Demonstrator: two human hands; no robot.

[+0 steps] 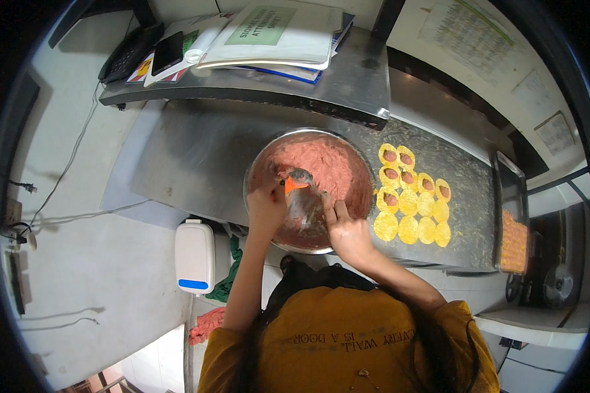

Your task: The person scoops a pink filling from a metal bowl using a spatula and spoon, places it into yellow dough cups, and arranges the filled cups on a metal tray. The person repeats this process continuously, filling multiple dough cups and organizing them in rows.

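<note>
Hanging over the round steel bowl (364, 190) of lumpy pink paste (331, 164), a crinkled, see-through plastic bag (306, 213) runs lengthwise from near the person's body outward, its dark, orange-marked end pointing away. The left hand (267, 204) is curled closed on its left edge; the right hand (349, 230) sits half-curled at the other, its grip unclear from here. The bag's near end blurs into the bowl.

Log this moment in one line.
Left hand, right hand: holding orange-marked clear plastic bag; container: round steel bowl, pink paste inside; beside it: flat yellow discs, some topped.
</note>
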